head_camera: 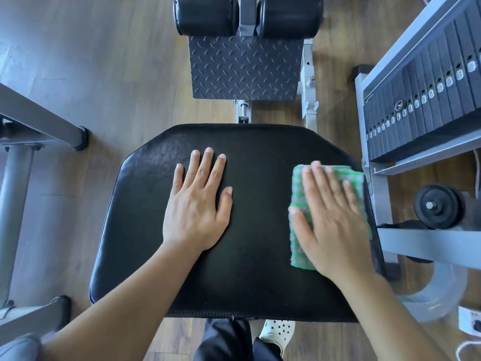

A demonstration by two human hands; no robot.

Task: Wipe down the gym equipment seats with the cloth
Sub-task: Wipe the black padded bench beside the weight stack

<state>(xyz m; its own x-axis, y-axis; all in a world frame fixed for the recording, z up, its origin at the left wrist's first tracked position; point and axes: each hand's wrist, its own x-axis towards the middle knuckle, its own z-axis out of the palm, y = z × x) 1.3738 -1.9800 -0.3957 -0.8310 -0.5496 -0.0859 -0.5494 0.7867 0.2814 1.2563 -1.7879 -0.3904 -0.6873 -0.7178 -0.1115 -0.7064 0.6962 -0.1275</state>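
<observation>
Head view, surroundings: we see a weight stack just beside the seat's right edge, and a footplate and roller pads beyond its far edge.
In the way: our right hand covers most of the cloth.
Cloth: green check, folded, flat along the seat's right edge; its long axis runs near to far, parallel to that edge.
Right hand: fingers straight, pressing the cloth, slightly blurred.
Left hand: palm down mid-seat, fingers spread, grasping nothing.
</observation>
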